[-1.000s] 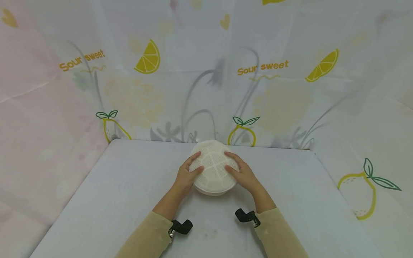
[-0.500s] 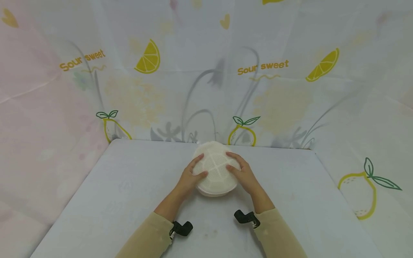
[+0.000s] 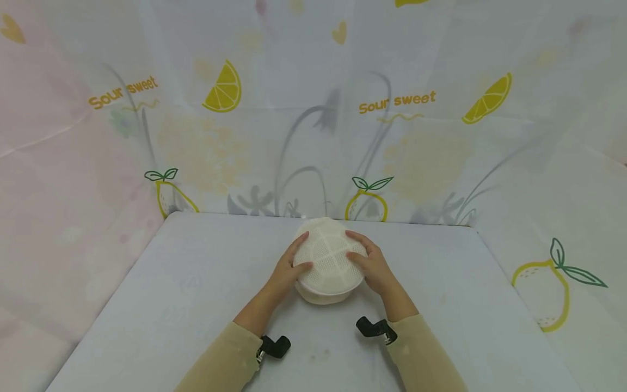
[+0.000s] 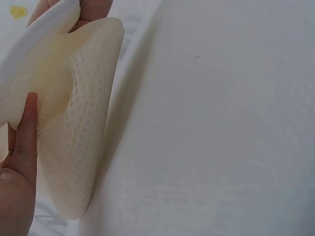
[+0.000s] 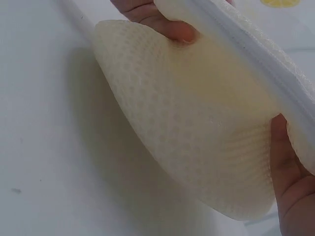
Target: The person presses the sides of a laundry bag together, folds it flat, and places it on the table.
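Note:
A round, cream-coloured mesh laundry bag is held between both hands near the far side of the table. My left hand grips its left side, thumb on the upper mesh face. On the opposite side, my right hand holds it the same way, with its thumb and a finger lying on top. The left wrist view shows the bag's honeycomb mesh wall bowed inward, with fingers under the rim. A pale zip band runs round the edge in the right wrist view.
The bag is over a white-covered table, close to its back edge. Behind it hangs a lemon-printed cloth backdrop, with cloth on both sides too. Black wrist mounts stick inward from the beige sleeves.
The bag has shifted a little to the right and nearer, and more of its underside shows at the near edge. The left hand has moved slightly right with it; both hands keep their grip.

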Demonstrator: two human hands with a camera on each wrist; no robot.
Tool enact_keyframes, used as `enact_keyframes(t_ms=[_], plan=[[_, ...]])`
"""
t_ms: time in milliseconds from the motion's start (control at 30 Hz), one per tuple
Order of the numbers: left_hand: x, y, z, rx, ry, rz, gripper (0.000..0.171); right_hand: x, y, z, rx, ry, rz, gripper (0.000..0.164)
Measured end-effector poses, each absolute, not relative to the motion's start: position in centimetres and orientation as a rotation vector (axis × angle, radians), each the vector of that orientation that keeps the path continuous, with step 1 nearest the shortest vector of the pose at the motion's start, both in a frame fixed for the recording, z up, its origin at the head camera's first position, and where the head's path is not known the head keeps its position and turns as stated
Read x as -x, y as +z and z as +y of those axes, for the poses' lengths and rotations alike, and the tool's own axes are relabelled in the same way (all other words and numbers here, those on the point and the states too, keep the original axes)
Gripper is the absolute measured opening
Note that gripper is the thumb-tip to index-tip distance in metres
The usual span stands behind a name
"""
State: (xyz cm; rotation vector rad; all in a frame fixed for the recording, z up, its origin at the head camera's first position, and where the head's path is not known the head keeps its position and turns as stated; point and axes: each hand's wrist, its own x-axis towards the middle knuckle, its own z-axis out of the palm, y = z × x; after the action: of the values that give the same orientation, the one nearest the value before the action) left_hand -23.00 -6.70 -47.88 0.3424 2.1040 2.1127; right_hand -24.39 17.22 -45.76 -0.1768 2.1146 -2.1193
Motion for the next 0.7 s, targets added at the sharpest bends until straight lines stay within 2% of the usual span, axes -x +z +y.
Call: enact_keyframes(t_ms=[300,700], plan=[[23.25,-48.01,-6.77,-0.404,2.164,2.11,0.084,24.28,-45.65,17.31,0.18,-2.114,2.029,0.061],[23.06,-48.01,-6.98,-0.387,2.147,1.864,0.075,24.36,-45.85,17.48,0.221,-2.086,2.003,0.059]])
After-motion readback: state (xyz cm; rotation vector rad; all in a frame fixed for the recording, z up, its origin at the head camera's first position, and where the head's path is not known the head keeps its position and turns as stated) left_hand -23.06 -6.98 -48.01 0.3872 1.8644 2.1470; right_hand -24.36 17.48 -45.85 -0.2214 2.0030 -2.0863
